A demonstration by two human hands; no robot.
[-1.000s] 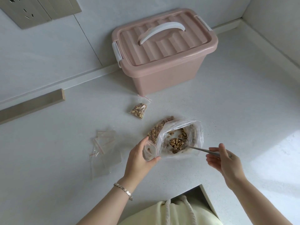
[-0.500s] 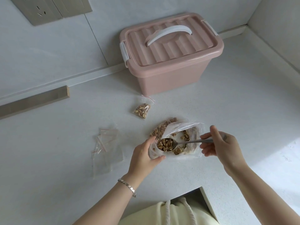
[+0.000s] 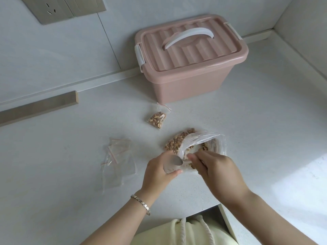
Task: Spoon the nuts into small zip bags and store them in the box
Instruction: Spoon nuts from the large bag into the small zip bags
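White tabletop [image 3: 265, 138], mid-frame: the left hand [image 3: 157, 174] grip holds a small zip bag [image 3: 168, 169] open, the right hand [image 3: 217, 172] grip pinches the spoon [image 3: 178, 161] tipped into it beside the nuts [image 3: 178, 140], so this looks like the filling step, with sealing likely next and the pink box [image 3: 191, 68] at upper right lidded.

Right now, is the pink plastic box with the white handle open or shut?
Shut. The ribbed pink lid sits flat on the pink plastic box, and the white side latch lies folded down over its rim.

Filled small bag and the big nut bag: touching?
Apart. The head view shows bare counter between the filled bag and the big bag.
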